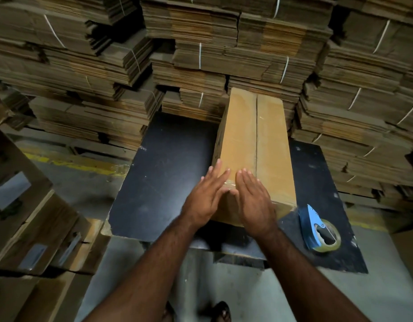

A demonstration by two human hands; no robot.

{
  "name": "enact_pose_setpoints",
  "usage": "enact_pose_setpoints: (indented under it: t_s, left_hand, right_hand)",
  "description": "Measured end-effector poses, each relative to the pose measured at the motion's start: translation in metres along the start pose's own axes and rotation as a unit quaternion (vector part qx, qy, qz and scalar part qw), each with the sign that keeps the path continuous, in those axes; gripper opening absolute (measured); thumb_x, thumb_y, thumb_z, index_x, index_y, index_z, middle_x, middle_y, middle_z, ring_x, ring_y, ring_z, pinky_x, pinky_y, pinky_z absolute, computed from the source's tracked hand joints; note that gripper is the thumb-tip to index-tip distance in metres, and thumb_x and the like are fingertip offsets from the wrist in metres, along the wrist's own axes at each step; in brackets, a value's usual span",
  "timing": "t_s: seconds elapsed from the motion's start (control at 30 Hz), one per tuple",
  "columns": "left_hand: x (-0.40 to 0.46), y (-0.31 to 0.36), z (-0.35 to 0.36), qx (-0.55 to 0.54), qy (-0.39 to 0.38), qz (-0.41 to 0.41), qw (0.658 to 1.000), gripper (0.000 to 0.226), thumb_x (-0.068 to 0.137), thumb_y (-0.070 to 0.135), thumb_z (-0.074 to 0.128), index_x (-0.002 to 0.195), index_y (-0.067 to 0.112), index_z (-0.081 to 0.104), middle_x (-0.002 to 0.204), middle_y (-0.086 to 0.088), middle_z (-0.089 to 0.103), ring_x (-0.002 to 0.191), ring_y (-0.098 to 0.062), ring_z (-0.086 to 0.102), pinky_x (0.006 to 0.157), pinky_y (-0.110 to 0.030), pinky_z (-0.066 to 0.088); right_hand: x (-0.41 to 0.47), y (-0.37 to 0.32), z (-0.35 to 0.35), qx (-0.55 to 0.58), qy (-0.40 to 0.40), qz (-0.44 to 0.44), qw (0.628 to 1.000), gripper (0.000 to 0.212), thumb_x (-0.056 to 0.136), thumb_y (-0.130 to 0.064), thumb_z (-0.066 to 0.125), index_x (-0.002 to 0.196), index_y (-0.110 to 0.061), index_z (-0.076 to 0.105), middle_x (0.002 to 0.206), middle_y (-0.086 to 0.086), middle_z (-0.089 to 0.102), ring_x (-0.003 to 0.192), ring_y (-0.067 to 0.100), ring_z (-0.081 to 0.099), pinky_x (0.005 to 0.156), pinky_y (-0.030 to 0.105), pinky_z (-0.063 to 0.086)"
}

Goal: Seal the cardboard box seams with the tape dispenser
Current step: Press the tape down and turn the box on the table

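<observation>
A long brown cardboard box (254, 140) lies on a black table (168, 173), its closed top seam running away from me under clear tape. My left hand (205, 194) and my right hand (254, 198) lie flat with straight fingers on the box's near end, pressing the tape over the near edge. The blue tape dispenser (317, 228) with its roll of clear tape lies on the table to the right of the box, a short way from my right hand. Neither hand holds anything.
Tall stacks of bundled flat cardboard (224, 54) stand right behind and on both sides of the table. More boxes (31, 217) stand on the floor at the left. My feet (219, 312) are on the grey concrete floor below the table's front edge.
</observation>
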State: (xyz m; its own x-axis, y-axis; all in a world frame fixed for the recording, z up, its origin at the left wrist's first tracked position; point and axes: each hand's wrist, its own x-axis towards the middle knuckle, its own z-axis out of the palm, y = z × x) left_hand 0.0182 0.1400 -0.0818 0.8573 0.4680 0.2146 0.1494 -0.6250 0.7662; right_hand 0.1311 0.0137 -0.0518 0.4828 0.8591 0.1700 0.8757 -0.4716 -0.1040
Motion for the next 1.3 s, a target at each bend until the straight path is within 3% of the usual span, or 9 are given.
enact_pose_setpoints:
  t_s: [0.13,0.27,0.47,0.57,0.73,0.87,1.0,1.13,1.3]
  left_hand:
    - [0.004,-0.019,-0.007,0.077,-0.052,0.056,0.994,0.055,0.103,0.039,0.036,0.154,0.037,0.016,0.161,0.018,-0.016,0.15,-0.011,-0.006,0.119,-0.043,0.01]
    - [0.005,-0.017,-0.02,0.09,-0.101,0.067,0.989,0.059,0.103,0.043,0.037,0.156,0.035,0.012,0.162,0.016,-0.017,0.15,-0.008,-0.009,0.119,-0.04,0.009]
    - [0.01,-0.01,-0.013,0.146,-0.048,0.056,0.987,0.058,0.102,0.048,0.027,0.156,0.028,0.018,0.163,0.012,-0.003,0.15,-0.012,-0.002,0.122,-0.04,0.015]
    - [0.008,-0.017,-0.014,0.198,-0.057,0.097,0.974,0.059,0.103,0.033,0.043,0.155,0.029,0.017,0.162,0.008,-0.007,0.15,-0.017,-0.007,0.119,-0.04,0.011]
    - [0.009,0.0,-0.013,0.156,-0.019,0.135,0.978,0.052,0.103,0.033,0.042,0.15,0.014,0.036,0.16,-0.002,0.023,0.15,-0.014,0.009,0.122,-0.038,0.017]
    - [0.011,-0.002,-0.004,0.226,0.004,0.176,0.958,0.075,0.067,-0.01,0.077,0.137,0.001,0.053,0.145,-0.016,0.049,0.137,-0.029,0.042,0.114,-0.05,0.027]
    - [0.003,0.004,-0.005,0.25,0.032,0.194,0.948,0.082,0.045,-0.013,0.085,0.124,0.001,0.065,0.13,-0.017,0.062,0.121,-0.029,0.06,0.108,-0.05,0.033]
    - [0.003,0.019,-0.004,0.221,0.056,0.198,0.953,0.05,0.068,0.0,0.081,0.117,0.004,0.07,0.125,-0.014,0.066,0.115,-0.027,0.064,0.107,-0.044,0.038]
    - [0.021,0.021,-0.004,0.247,-0.002,0.216,0.945,0.041,0.086,0.008,0.065,0.126,0.001,0.063,0.133,-0.018,0.06,0.124,-0.032,0.058,0.11,-0.049,0.03]
  right_hand:
    - [0.004,0.007,0.009,-0.007,-0.013,-0.013,1.0,0.059,0.1,-0.042,0.031,0.146,-0.006,0.044,0.151,0.014,0.043,0.14,0.028,0.041,0.112,0.045,0.037]
    - [0.002,0.013,0.002,0.027,-0.055,-0.024,0.998,0.071,0.101,-0.056,0.016,0.155,-0.011,0.026,0.161,0.008,0.024,0.15,0.02,0.018,0.121,0.041,0.021]
    - [0.0,0.006,0.004,0.012,0.005,0.003,1.0,0.065,0.103,-0.046,0.018,0.146,-0.006,0.044,0.151,0.013,0.044,0.141,0.027,0.039,0.114,0.043,0.031]
    - [0.001,0.012,0.003,0.002,-0.036,-0.034,0.999,0.062,0.101,-0.045,0.025,0.153,-0.012,0.032,0.159,0.008,0.031,0.148,0.023,0.026,0.12,0.042,0.024]
    - [0.001,0.021,0.0,0.046,-0.021,-0.025,0.998,0.07,0.1,-0.053,0.016,0.153,-0.009,0.03,0.16,0.008,0.025,0.149,0.022,0.021,0.121,0.035,0.014]
    - [-0.009,0.02,0.018,-0.003,0.079,-0.004,0.997,0.054,0.09,-0.02,0.07,0.139,-0.005,0.054,0.143,0.013,0.053,0.134,0.027,0.05,0.111,0.045,0.039]
    - [-0.014,0.018,0.014,0.006,0.141,-0.03,0.99,0.056,0.068,-0.007,0.089,0.12,-0.004,0.069,0.122,0.014,0.068,0.112,0.027,0.067,0.101,0.043,0.045]
    - [-0.023,0.022,0.0,0.022,0.198,-0.03,0.979,0.029,0.092,-0.026,0.063,0.113,-0.009,0.073,0.116,0.01,0.072,0.107,0.023,0.069,0.1,0.038,0.046]
    - [-0.015,0.031,0.002,0.017,0.099,-0.01,0.995,0.053,0.1,-0.034,0.031,0.13,-0.003,0.061,0.134,0.015,0.061,0.126,0.029,0.057,0.11,0.043,0.029]
